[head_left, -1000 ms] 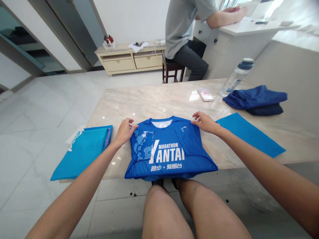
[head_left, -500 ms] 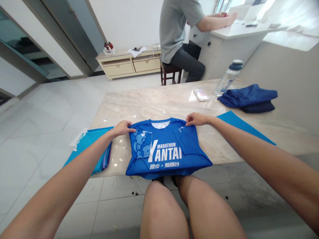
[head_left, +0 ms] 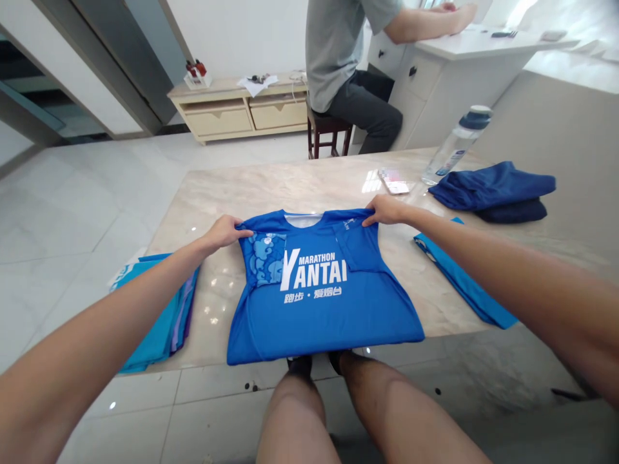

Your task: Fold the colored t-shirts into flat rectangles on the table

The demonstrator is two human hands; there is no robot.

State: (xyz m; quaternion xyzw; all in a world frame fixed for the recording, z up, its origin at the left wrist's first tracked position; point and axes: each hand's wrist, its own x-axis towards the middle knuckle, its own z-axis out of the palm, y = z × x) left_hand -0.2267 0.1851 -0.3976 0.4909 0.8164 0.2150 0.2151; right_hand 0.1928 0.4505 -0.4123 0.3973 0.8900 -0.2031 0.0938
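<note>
A blue T-shirt [head_left: 319, 316] with white "Marathon Yantai" lettering is spread on the marble-look table [head_left: 232, 187], collar away from me, both sleeves turned inward over the chest. My left hand [head_left: 225, 233] pinches its left shoulder edge between thumb and fingers. At the opposite shoulder, my right hand [head_left: 384, 211] grips the fabric the same way. The shirt's lower hem reaches the table's near edge. Left of it lies a stack of folded teal, blue and purple shirts [head_left: 145, 316], partly behind my left forearm. A folded bright blue garment [head_left: 464, 277] rests to the right, under my right forearm.
A clear water bottle [head_left: 454, 148] with a blue and white cap stands at the back right, beside a dark blue cloth [head_left: 498, 187] and a phone-like item [head_left: 394, 181]. Beyond, a person [head_left: 338, 64] sits on a stool [head_left: 329, 132] near a low cabinet [head_left: 217, 119].
The shirt's lower part now lies flatter and longer toward me. Both hands, still gripping the shoulders, appear slightly farther from me. The view has shifted a little.
</note>
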